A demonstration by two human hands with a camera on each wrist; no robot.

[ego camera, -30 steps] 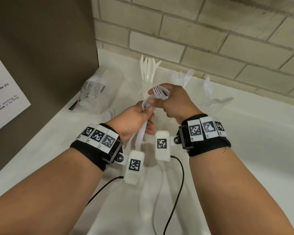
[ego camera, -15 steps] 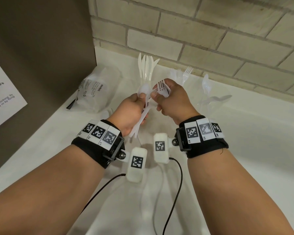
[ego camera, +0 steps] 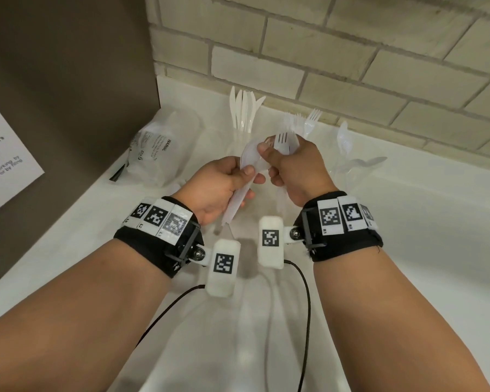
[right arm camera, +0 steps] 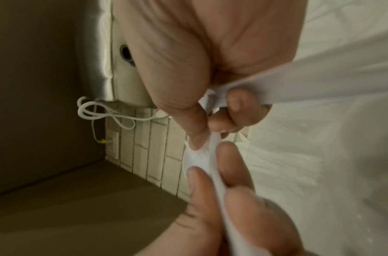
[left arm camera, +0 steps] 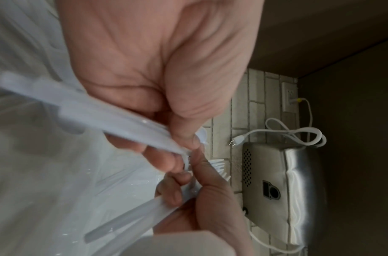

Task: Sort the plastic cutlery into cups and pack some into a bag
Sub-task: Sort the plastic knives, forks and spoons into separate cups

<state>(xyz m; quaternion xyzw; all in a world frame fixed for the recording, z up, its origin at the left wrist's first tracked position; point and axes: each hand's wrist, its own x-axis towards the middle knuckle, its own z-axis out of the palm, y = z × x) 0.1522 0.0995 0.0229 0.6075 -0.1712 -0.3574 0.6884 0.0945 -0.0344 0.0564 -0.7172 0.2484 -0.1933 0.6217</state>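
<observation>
While both grip cutlery: left hand [ego camera: 224, 185], right hand [ego camera: 296, 168], handles blurred.

White cutlery [ego camera: 246, 162], beige brick wall [ego camera: 351, 66], black wristbands [ego camera: 153, 250].

Your shared break-room kitchenette: white surface [ego camera: 408, 222], brick-tile wall [ego camera: 351, 66], printed notice [ego camera: 3, 168], steel appliance [left arm camera: 282, 181], wall outlet [left arm camera: 288, 97].

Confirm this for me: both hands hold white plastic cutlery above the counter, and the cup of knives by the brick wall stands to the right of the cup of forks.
One thing is wrong. In the head view the cup of knives stands to the left of the cup of forks, not the right. The rest holds: the left hand and the right hand both hold white plastic cutlery above the counter, by the brick wall.
</observation>
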